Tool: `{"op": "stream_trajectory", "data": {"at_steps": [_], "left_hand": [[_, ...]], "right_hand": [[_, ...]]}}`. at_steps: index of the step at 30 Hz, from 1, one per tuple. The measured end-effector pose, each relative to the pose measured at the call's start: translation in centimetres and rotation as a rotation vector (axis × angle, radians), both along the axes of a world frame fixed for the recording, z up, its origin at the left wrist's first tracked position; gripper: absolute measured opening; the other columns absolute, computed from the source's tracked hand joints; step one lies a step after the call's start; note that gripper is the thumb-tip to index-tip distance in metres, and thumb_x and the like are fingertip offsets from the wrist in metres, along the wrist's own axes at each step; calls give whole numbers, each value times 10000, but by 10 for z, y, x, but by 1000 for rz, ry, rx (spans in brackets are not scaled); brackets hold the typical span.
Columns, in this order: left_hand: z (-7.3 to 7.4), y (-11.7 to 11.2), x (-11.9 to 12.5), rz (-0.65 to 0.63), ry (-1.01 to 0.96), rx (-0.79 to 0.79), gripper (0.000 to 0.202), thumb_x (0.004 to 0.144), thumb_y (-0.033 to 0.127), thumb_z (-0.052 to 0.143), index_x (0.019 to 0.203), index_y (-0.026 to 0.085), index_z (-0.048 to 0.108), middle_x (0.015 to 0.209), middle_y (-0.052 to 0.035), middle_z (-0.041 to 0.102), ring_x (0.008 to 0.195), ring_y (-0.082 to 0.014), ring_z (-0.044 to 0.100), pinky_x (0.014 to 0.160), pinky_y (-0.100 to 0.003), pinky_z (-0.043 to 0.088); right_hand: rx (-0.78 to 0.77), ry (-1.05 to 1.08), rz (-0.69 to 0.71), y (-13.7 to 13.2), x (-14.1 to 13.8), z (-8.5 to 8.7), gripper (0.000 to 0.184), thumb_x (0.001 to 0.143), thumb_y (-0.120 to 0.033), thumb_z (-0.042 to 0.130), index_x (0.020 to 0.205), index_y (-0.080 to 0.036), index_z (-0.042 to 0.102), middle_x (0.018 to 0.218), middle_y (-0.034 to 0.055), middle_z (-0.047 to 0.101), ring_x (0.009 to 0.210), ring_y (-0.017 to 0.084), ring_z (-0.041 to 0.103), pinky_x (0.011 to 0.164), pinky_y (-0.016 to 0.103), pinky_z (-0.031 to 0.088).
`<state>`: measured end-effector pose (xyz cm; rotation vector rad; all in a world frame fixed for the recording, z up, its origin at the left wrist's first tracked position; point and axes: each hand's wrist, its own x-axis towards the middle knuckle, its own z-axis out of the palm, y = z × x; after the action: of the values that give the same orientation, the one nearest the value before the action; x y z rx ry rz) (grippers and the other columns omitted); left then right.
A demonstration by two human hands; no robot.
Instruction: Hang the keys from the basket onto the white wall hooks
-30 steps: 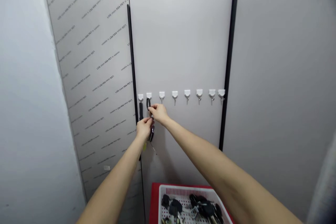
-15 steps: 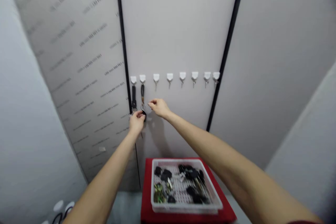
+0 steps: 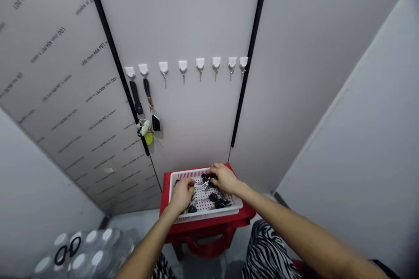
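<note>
Head view: both hands are sunk in the white basket (image 3: pixel 209 214) on the red stool (image 3: pixel 209 226). The right hand (image 3: pixel 224 178) is curled over the black keys (image 3: pixel 206 178) at the basket's far edge, and the left hand (image 3: pixel 182 192) is laid on keys nearer. Whether either grips cannot be told. Two key sets (image 3: pixel 156 123) are hung from the leftmost hooks (image 3: pixel 183 65).

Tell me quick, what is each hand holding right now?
Left hand: down in the white basket among the keys; grip cannot be told.
Right hand: touching a black key bunch; closed or not cannot be told.
</note>
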<state>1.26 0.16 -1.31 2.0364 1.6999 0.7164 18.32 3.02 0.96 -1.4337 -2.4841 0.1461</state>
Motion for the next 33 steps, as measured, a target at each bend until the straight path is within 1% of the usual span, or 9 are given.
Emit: {"op": "stream_trajectory", "data": {"at_steps": [3,6,10,13,16,19,25,29,33], "left_hand": [[2,-3,17,-44,186,12,230,617,167,415,805,172,547,826,-50,564,786,-148,480,695,-259,343],[5,-4,32,-32,364,29,223,623,202,409,795,177,549,815,-72,564,809,-196,475,683,-311,332],[5,0,38,-12,415,29,178,616,207,412,726,178,548,783,-67,571,792,-200,483,665,-309,325],[7,4,33,-2,305,-53,157,614,200,405,690,167,538,711,-52,582,703,-167,507,621,-268,337],[16,6,29,-35,112,-77,151,618,214,394,647,148,527,648,-38,581,622,-139,505,588,-233,347],[34,8,29,-80,-131,-99,135,568,279,450,583,160,513,572,3,563,571,-130,491,559,-218,357],[77,5,36,107,-674,-366,276,363,327,595,577,178,505,482,62,534,470,-82,465,457,-173,370],[102,2,38,164,-714,-409,329,284,310,631,564,177,521,463,57,534,437,-77,460,392,-161,369],[113,11,34,178,-809,-308,351,280,288,638,596,178,531,538,52,555,486,-65,479,426,-140,387]], "right_hand": [[14,-45,-18,-9,3,-6,245,608,-215,473,843,-187,534,875,47,487,821,153,420,705,247,310],[19,-88,-53,-14,0,-8,218,609,-227,480,812,-175,539,832,55,492,821,170,404,711,271,294],[32,-73,-69,-13,-1,-9,171,615,-167,459,762,-174,546,799,48,512,801,166,407,693,271,291],[52,-35,-54,-14,-2,-12,197,614,-169,462,793,-180,545,815,47,523,816,167,409,693,273,294],[71,22,-28,-20,-6,-14,224,638,-229,456,843,-195,539,849,46,534,849,176,408,699,285,299],[57,111,-14,-25,-10,-10,229,657,-277,442,837,-182,546,830,46,558,829,172,435,678,278,317],[-51,579,-63,-30,-11,11,246,697,-301,404,853,-171,543,759,3,586,704,83,499,615,166,342],[-202,859,-69,-30,-19,25,249,674,-316,432,822,-158,555,681,-16,570,634,67,495,562,143,349],[-317,1054,-66,-18,-29,36,236,647,-302,461,805,-153,552,627,-28,534,561,54,466,519,142,354]]}}
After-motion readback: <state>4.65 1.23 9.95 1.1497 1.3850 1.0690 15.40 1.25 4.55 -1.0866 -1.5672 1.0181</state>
